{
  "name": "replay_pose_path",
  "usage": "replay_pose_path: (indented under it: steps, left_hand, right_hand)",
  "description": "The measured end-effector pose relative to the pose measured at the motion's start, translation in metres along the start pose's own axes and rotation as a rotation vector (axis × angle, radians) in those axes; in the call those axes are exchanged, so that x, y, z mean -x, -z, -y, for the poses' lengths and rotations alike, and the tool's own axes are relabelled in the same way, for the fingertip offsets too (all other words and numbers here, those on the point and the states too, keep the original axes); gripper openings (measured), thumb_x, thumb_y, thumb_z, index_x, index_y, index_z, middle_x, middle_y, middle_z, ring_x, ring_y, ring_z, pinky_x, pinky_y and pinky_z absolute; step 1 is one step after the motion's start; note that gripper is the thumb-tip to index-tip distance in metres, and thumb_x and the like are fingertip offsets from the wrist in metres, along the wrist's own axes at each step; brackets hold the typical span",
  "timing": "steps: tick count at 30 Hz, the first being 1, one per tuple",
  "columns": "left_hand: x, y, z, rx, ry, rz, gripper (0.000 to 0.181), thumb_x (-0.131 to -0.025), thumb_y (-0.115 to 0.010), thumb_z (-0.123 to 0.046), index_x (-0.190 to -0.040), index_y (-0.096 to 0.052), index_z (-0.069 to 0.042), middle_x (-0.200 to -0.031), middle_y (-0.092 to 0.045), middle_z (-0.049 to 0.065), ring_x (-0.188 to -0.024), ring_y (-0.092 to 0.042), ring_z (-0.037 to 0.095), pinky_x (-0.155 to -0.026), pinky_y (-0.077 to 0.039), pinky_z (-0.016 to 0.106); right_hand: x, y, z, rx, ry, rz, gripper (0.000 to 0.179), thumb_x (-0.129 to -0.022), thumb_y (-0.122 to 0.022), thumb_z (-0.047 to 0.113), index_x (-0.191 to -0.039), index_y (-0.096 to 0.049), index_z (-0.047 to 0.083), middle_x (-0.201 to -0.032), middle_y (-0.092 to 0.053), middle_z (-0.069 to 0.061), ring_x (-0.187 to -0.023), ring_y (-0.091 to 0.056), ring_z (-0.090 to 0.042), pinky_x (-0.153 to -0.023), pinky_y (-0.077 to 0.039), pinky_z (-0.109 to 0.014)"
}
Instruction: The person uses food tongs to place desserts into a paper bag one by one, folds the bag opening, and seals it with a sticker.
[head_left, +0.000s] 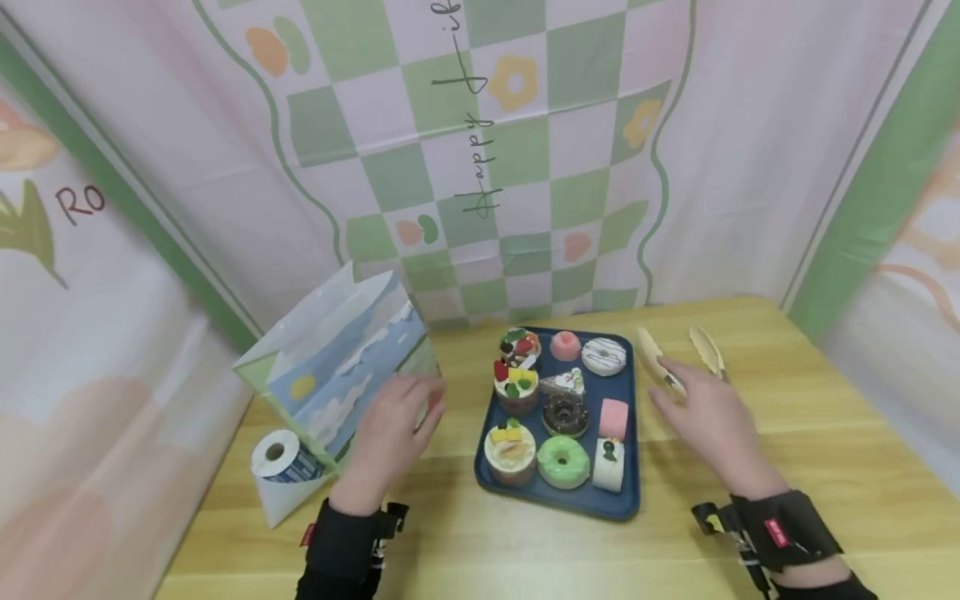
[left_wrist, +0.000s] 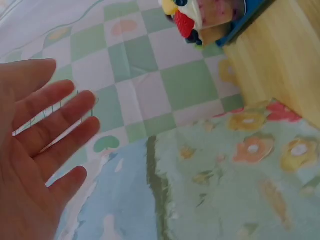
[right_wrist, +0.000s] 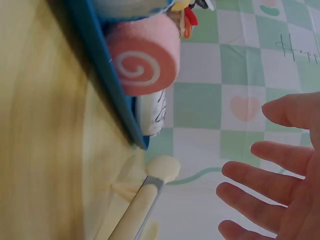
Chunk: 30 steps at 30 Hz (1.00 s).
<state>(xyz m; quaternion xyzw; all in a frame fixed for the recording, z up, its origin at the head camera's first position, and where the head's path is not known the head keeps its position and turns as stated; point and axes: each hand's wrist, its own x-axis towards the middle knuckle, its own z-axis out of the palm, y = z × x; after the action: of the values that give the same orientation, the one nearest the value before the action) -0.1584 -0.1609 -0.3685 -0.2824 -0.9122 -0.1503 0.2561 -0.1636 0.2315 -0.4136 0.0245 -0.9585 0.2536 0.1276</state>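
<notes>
My left hand [head_left: 393, 433], fingers spread and holding nothing, is beside a standing paper bag [head_left: 348, 362] printed with blue sky, clouds and flowers. In the left wrist view, fingers [left_wrist: 65, 107] are apart from the bag's printed side [left_wrist: 200, 185]. Over to the right, my right hand [head_left: 708, 417] hovers above cream-tipped tongs [head_left: 707, 350] lying on the table, partly hiding them. The right wrist view shows these fingers [right_wrist: 260, 175] extended, with a gap between them and the tongs [right_wrist: 162, 169]. A dark blue tray [head_left: 555, 502] of toy pastries sits between the hands.
On the tray are a green donut [head_left: 564, 462], a chocolate donut [head_left: 566, 415], a white donut [head_left: 603, 357], several cups, a cake slice and rolls, including a pink one [head_left: 613, 418]. A label roll [head_left: 276, 454] stands left of the bag. A checked curtain [head_left: 480, 167] hangs behind.
</notes>
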Motion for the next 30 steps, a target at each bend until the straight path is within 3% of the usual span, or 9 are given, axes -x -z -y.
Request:
replay_pose_path:
  steps: [6, 16, 22, 30]
  left_hand:
    - [0.002, 0.010, 0.004, 0.000, -0.066, -0.097, 0.017, -0.089, -0.070, -0.018, -0.106, -0.070, -0.013, -0.099, -0.071, 0.000, -0.092, -0.065, 0.017, -0.084, -0.050, 0.035]
    - [0.001, 0.032, 0.015, -0.058, -0.114, -0.219, 0.024, -0.081, -0.076, -0.008, -0.103, -0.069, -0.003, -0.095, -0.069, 0.009, -0.090, -0.066, 0.026, -0.086, -0.052, 0.042]
    - [-0.003, 0.053, 0.021, -0.049, -0.085, -0.289, 0.022, -0.082, -0.074, -0.006, -0.103, -0.069, -0.002, -0.097, -0.070, 0.014, -0.094, -0.066, 0.032, -0.095, -0.048, 0.053]
    - [-0.001, 0.080, 0.024, -0.046, -0.056, -0.353, 0.022, -0.087, -0.068, -0.007, -0.109, -0.069, 0.000, -0.106, -0.068, 0.019, -0.108, -0.061, 0.036, -0.102, -0.043, 0.048]
  right_hand:
    - [0.005, 0.000, -0.009, 0.021, -0.047, 0.005, 0.056, -0.096, -0.057, 0.036, -0.140, -0.049, 0.002, -0.135, -0.053, -0.032, -0.108, -0.058, -0.051, -0.076, -0.048, -0.060]
    - [0.013, -0.001, -0.028, 0.029, -0.067, 0.016, 0.063, -0.097, -0.054, 0.044, -0.140, -0.046, -0.001, -0.138, -0.044, -0.037, -0.119, -0.045, -0.058, -0.090, -0.037, -0.071]
    - [0.013, -0.001, -0.034, 0.040, -0.057, 0.024, 0.066, -0.095, -0.058, 0.041, -0.140, -0.043, -0.004, -0.141, -0.036, -0.040, -0.120, -0.039, -0.061, -0.091, -0.033, -0.075]
    - [0.012, -0.005, -0.045, 0.034, -0.068, 0.068, 0.071, -0.094, -0.060, 0.038, -0.144, -0.038, -0.007, -0.146, -0.029, -0.041, -0.124, -0.035, -0.063, -0.094, -0.029, -0.076]
